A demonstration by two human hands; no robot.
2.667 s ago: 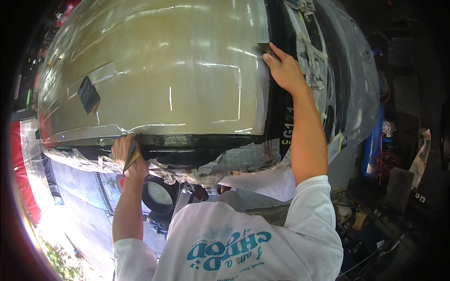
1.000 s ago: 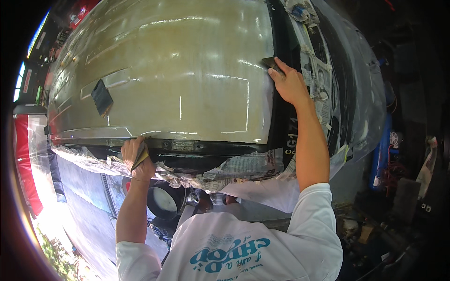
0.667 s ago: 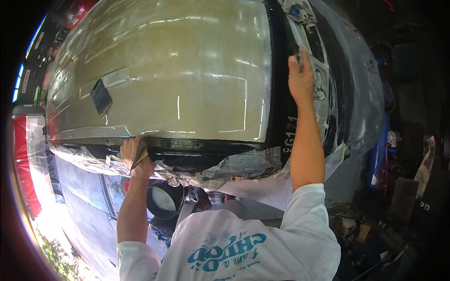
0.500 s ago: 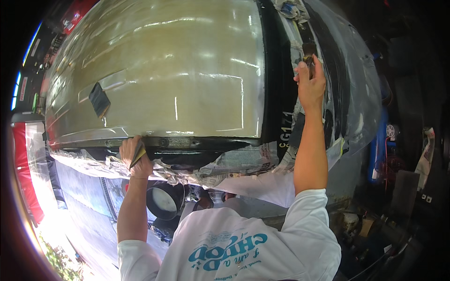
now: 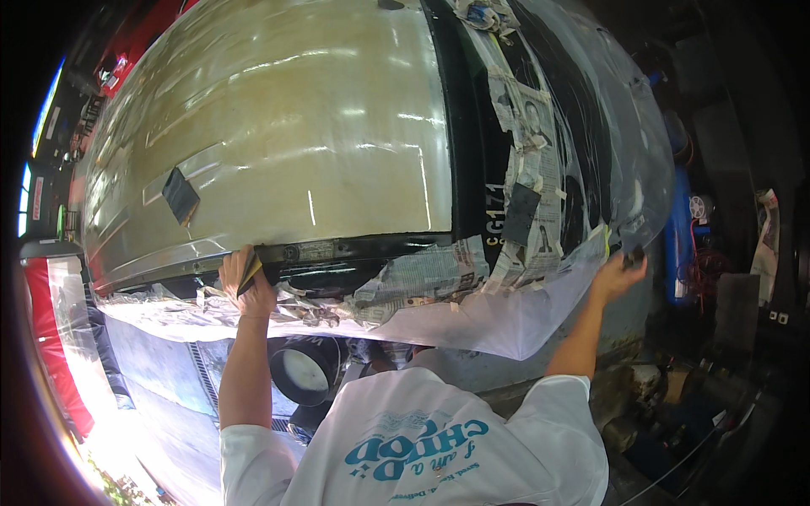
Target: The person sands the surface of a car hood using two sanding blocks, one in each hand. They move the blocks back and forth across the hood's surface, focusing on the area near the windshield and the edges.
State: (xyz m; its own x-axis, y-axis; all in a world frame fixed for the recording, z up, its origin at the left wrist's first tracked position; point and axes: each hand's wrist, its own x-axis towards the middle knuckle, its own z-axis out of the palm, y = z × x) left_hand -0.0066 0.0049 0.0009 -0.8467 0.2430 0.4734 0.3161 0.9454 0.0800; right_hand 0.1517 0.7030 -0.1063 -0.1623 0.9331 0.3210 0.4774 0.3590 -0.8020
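My left hand [image 5: 247,282] grips the dark trim edge [image 5: 329,251] along the beige vehicle panel [image 5: 278,126], a folded dark-and-yellow sanding sheet [image 5: 251,271] in its fingers. Out at the right, beside the plastic sheeting [image 5: 629,185], my right hand [image 5: 616,271] is closed on a small dark pad [image 5: 633,257], partly hidden by the fingers. A dark square sheet [image 5: 180,196] lies on the panel. Taped newspaper [image 5: 422,278] covers the lower and right borders, with another dark rectangle [image 5: 523,211] on it.
A black bucket [image 5: 299,371] stands below the panel edge on grey flooring [image 5: 152,363]. A blue machine [image 5: 677,261] with red hose [image 5: 709,244] is at the right, near dark clutter [image 5: 658,422]. A red-and-white sheet [image 5: 51,329] is at the far left.
My right hand has left the panel's dark right edge, crossing the newspaper and coming down to the right with its dark pad. My left hand stays on the lower edge. The view has shifted.
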